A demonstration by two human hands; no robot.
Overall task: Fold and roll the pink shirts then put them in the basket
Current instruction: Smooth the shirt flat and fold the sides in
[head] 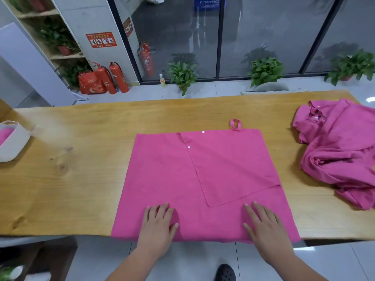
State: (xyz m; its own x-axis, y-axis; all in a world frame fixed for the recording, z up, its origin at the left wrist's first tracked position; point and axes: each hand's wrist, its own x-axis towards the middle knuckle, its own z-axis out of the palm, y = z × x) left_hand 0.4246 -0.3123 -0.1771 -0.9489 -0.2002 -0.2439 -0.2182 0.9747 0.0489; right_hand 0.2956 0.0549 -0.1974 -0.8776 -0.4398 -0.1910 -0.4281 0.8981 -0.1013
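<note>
The left hand (159,222) and the right hand (263,224) lie flat, fingers spread, on the near edge of the folded pink shirt (172,179) on the counter (81,179). The basket (14,147) stands at far left. A blue box (209,5) behind glass reads "PLYDSOFTBOX".

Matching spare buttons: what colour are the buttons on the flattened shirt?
White; the head view shows the buttons on the pink shirt best.
</note>
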